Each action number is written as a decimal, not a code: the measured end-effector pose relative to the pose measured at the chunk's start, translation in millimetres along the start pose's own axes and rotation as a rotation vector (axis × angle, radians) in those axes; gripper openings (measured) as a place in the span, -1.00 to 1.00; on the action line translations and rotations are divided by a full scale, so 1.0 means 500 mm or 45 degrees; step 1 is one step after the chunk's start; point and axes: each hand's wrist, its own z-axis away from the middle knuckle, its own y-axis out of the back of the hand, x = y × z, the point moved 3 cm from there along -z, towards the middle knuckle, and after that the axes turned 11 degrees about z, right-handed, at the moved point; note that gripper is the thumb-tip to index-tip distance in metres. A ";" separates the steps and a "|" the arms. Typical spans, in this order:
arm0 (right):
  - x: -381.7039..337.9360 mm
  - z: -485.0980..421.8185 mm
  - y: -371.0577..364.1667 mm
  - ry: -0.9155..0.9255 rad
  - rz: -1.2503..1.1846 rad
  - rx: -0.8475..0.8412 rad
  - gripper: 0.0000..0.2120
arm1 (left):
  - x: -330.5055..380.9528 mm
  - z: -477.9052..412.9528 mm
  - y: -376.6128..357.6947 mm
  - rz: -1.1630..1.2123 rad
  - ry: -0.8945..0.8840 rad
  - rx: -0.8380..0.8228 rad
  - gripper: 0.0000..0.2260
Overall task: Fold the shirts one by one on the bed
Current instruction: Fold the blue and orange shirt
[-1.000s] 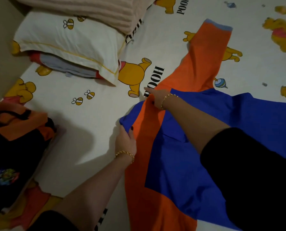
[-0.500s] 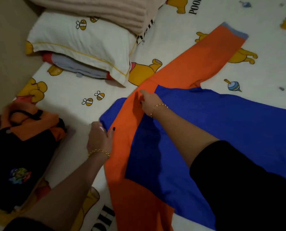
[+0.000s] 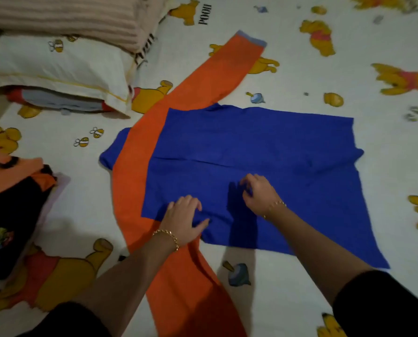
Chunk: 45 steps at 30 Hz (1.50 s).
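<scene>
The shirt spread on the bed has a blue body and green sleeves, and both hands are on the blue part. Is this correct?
Not fully. The head view shows the sleeves are orange, not green. The rest holds: the shirt is spread on the bed with a blue body, and the left hand and right hand are on the blue part.

At the far left lies a white pillow (image 3: 57, 69), printed with small striped bees and edged with a thin yellow line. Beneath it, only a strip shows of a second cushion (image 3: 64, 104) in grey-blue and red. On top of the white pillow, at the far edge, rests a pale pinkish ribbed blanket (image 3: 76, 18), partly cut off by the frame.
</scene>
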 end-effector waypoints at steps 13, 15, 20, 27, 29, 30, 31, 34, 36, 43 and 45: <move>0.296 0.332 -0.046 -0.278 0.909 -0.200 -0.61 | 0.120 0.024 -0.151 -0.732 0.019 -0.244 -0.64; 0.339 0.342 -0.036 -0.411 0.916 -0.215 -0.62 | 0.123 0.019 -0.159 -0.790 0.012 -0.249 -0.64; 0.403 0.391 -0.023 -0.414 0.937 -0.296 -0.68 | 0.134 0.040 -0.175 -0.767 0.014 -0.361 -0.64; 0.407 0.445 -0.060 -0.381 0.782 -0.257 -0.71 | 0.135 0.060 -0.187 -0.780 0.029 -0.379 -0.68; 0.414 0.440 -0.060 -0.424 0.701 -0.307 -0.74 | 0.139 0.055 -0.191 -0.818 0.040 -0.418 -0.68; 0.416 0.440 -0.061 -0.440 0.671 -0.347 -0.74 | 0.141 0.055 -0.192 -0.824 0.048 -0.440 -0.68; 0.418 0.441 -0.061 -0.451 0.649 -0.387 -0.74 | 0.143 0.057 -0.193 -0.818 0.055 -0.463 -0.68; 0.417 0.455 -0.061 -0.460 0.589 -0.465 -0.73 | 0.144 0.067 -0.183 -0.691 0.054 -0.514 -0.77; 0.414 0.460 -0.055 -0.448 0.547 -0.491 -0.71 | 0.145 0.071 -0.167 -0.524 0.051 -0.553 -0.84; 0.346 0.419 0.026 -0.363 0.353 -0.533 -0.73 | 0.174 0.031 -0.088 -0.058 0.103 -0.478 -0.85; 0.320 0.385 0.060 -0.329 0.286 -0.476 -0.76 | 0.188 0.006 -0.056 -0.003 0.106 -0.443 -0.85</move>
